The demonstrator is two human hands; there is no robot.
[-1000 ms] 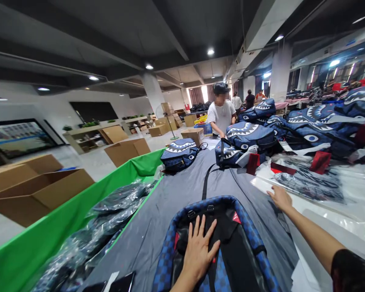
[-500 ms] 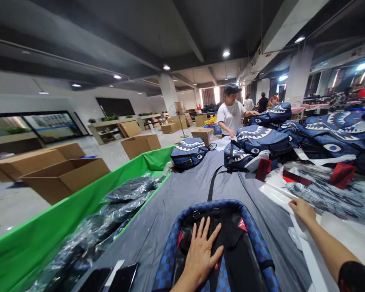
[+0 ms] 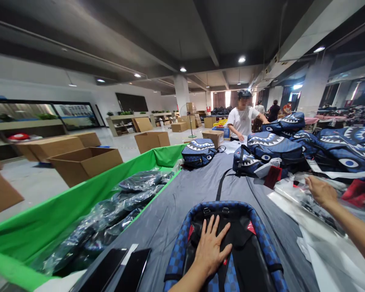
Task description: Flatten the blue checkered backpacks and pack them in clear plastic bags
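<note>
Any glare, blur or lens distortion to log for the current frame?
Head view: the windows at the back look blown out; glare streaks the plastic wrapping inside the green-sided bin. Same head view: wide-angle stretch towards the edges; the red tag beyond the right hand looks smeared, while the left hand looks fairly sharp.

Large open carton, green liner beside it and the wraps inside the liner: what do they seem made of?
The large open carton looks like matte brown cardboard: stiff, flat walls with creased edges. The green liner seems to be smooth coated fabric or plastic sheeting; its soft folds fit either. The wraps look like glossy clear plastic film, from their crinkles and bright glints.
</note>
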